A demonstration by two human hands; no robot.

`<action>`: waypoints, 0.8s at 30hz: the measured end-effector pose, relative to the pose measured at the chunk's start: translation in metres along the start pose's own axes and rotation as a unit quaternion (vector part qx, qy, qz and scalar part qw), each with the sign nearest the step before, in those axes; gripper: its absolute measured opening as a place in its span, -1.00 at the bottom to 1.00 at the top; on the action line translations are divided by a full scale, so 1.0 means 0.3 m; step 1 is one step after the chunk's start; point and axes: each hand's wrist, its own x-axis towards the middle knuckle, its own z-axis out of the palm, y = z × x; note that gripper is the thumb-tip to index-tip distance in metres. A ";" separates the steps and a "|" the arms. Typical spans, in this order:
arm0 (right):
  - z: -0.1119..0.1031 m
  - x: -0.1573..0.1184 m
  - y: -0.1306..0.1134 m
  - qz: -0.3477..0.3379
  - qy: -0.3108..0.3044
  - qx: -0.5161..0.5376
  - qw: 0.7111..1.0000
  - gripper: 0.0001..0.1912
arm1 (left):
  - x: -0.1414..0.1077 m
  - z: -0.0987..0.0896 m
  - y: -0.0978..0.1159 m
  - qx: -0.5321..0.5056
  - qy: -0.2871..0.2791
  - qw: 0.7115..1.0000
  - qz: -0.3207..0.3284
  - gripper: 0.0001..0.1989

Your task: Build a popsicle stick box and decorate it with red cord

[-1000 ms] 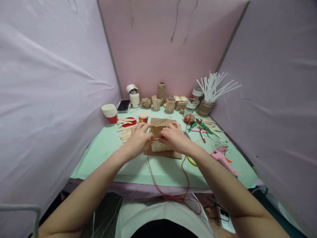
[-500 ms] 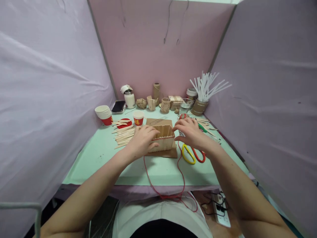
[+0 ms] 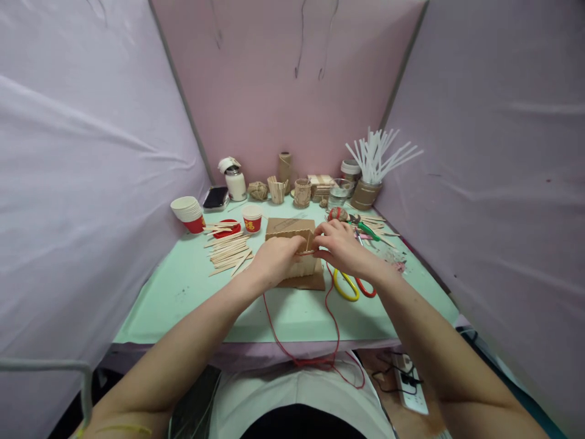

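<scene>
A box of wooden sticks [image 3: 301, 268] stands on a piece of brown cardboard [image 3: 319, 281] in the middle of the table. Over its front left rim my left hand [image 3: 280, 259] is closed, thumb and fingers pinched at the red cord on the rim. My right hand [image 3: 337, 244] is closed at the box's right front corner, its fingertips on the same rim; what they pinch is too small to make out. Red cord [image 3: 333, 314] hangs from the box over the table edge onto the lap.
Loose sticks [image 3: 228, 253] and paper cups [image 3: 252, 218] lie left. Scissors with yellow and red handles [image 3: 346, 286] and green-handled pliers [image 3: 369, 231] are at the right. Jars, twine and a pot of white strips [image 3: 367, 194] line the back.
Both hands have moved in closer together at the front rim, and their spread fingers have closed. The view has shifted slightly.
</scene>
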 end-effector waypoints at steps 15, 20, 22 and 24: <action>0.241 -0.061 -0.024 0.128 0.047 0.346 0.928 -0.17 | -0.154 0.156 -0.230 -0.328 0.035 0.942 -0.063 -0.07; 0.252 -0.108 -0.056 0.122 0.139 0.339 0.922 -0.34 | -0.181 0.198 -0.186 -0.300 0.119 0.944 -0.066 -0.23; 0.254 -0.138 -0.065 0.098 0.169 0.332 0.923 -0.33 | -0.211 0.198 -0.181 -0.279 0.158 0.947 -0.007 -0.26; 0.252 -0.158 -0.071 0.070 0.182 0.320 0.927 -0.29 | -0.233 0.198 -0.180 -0.263 0.200 0.942 0.055 -0.25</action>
